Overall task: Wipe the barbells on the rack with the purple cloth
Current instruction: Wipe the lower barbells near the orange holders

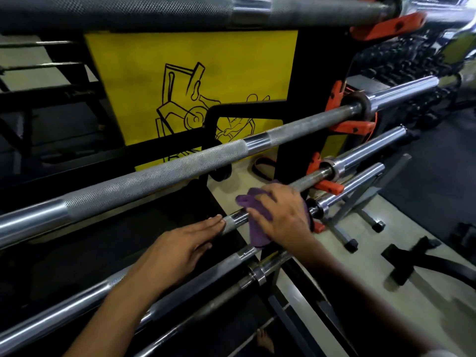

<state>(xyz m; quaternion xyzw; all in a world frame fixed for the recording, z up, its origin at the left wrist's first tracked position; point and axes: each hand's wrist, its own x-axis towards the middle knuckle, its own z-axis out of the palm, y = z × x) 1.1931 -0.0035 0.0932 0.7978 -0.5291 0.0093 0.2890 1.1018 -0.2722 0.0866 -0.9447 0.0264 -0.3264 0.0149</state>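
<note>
Black rack (291, 155) holding several barbells in orange hooks (350, 126), stacked in tiers and slanting up to the right. Directly under both hands, the lower barbell (233, 222): chrome, with a knurled grey band just past the left fingertips and a collar just right of the right hand. Right hand (280, 215) curled over the purple cloth (257, 222), pressing it around that bar; cloth bunched above the fingers and hanging in a soft fold below the palm, dull violet, creased. Left hand (180, 248) laid flat on the same bar, fingers straight and together, tips touching the knurled band just left of the cloth. Above both hands, a longer barbell (164, 173) with wide knurling. Higher still, another thick bar (128, 9) across the top edge. Behind the bars, a yellow panel (193, 81) with black line drawings. Below the forearms, two more chrome bars (77, 305).
</note>
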